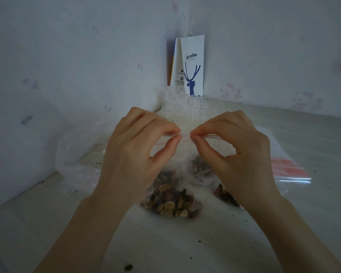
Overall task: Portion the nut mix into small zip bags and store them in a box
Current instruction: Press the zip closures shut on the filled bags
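Note:
A small clear zip bag [183, 154] with a red seal line hangs upright in front of me, its bottom filled with nut mix [171, 201]. My left hand [134, 154] pinches the bag's top edge between thumb and fingers at the middle. My right hand [238, 154] pinches the same top edge just to the right, fingertips nearly meeting. Behind the held bag lies another filled small bag [201, 170], and a further one [222, 194] shows under my right wrist.
A stack of empty zip bags [289, 168] with red strips lies at the right. A clear plastic cup [205, 109] and a large crumpled plastic bag [77, 154] stand behind. A white paper coffee bag [192, 66] leans in the wall corner. Crumbs dot the white table [185, 243].

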